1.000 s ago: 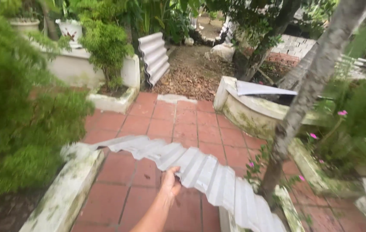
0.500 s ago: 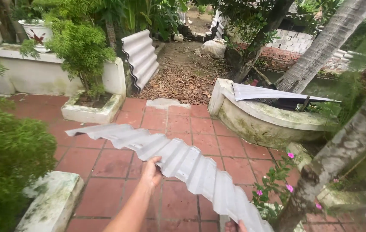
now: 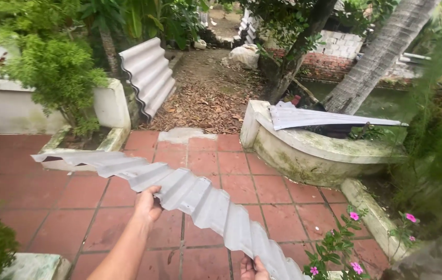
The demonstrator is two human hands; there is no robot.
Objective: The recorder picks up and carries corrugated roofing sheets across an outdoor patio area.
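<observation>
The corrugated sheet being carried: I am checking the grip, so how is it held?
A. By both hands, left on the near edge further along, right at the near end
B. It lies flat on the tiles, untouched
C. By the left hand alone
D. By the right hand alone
A: the left hand grips the long edge of the corrugated sheet, and the right hand holds its near end at the frame's bottom.
</observation>
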